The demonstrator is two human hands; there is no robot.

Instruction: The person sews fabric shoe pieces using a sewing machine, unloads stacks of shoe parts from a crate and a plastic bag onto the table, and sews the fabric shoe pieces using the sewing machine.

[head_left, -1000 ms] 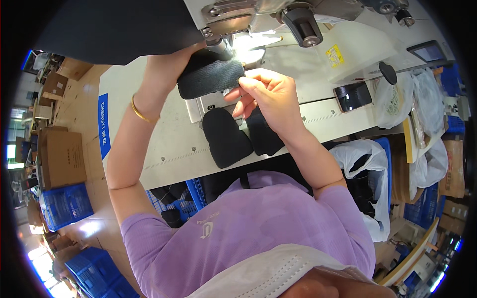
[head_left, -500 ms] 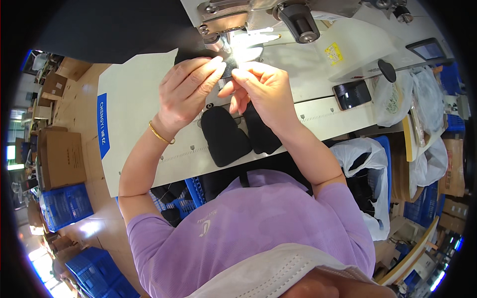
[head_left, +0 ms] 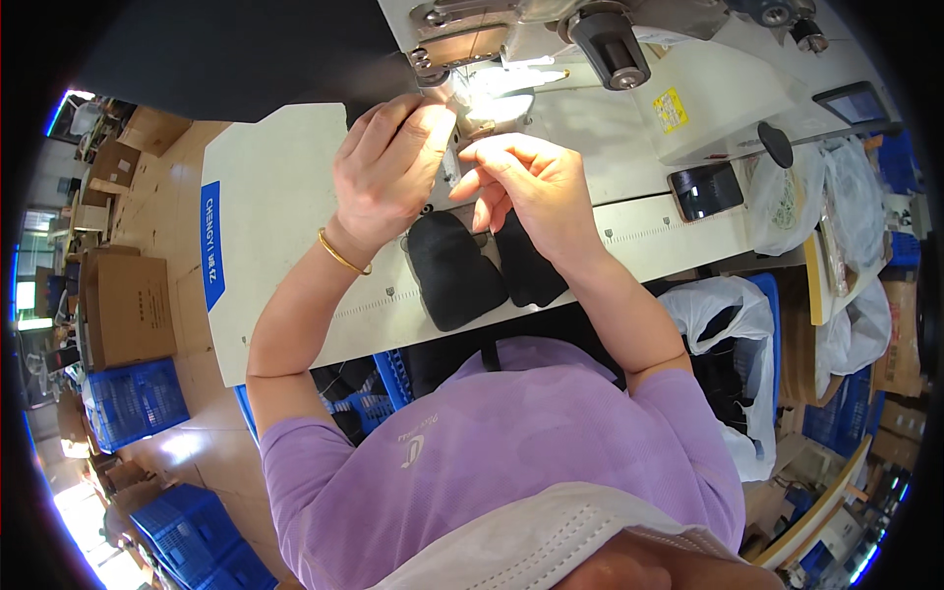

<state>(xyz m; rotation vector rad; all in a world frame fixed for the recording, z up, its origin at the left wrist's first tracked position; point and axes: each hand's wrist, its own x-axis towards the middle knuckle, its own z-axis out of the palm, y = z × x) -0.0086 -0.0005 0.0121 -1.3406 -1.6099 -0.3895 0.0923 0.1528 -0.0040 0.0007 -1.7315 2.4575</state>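
Note:
My left hand point(head_left: 393, 175), with a gold bangle at the wrist, is closed with its fingertips just below the sewing machine's needle area point(head_left: 439, 90). A black fabric piece point(head_left: 358, 115) shows beside its knuckles, mostly hidden by the hand. My right hand point(head_left: 536, 192) is a little apart to the right, thumb and forefinger pressed together and the other fingers curled. A narrow pale metallic thing point(head_left: 451, 165) shows between the hands; I cannot tell whether the right hand holds it. Nearer me lie two padded black fabric pieces point(head_left: 454, 273) point(head_left: 528, 261).
The white machine table point(head_left: 280, 246) has a ruler strip along its near edge. A dark phone point(head_left: 706, 190) lies at right, beside clear plastic bags point(head_left: 777, 202). Below the table stand a blue crate with a white bag point(head_left: 762, 393) and another blue basket point(head_left: 369, 403). Cartons point(head_left: 128, 305) stand at left.
My hands have separated: the right fingers have left the dark fabric piece, and the left hand has moved up toward the needle area. The view has shifted slightly.

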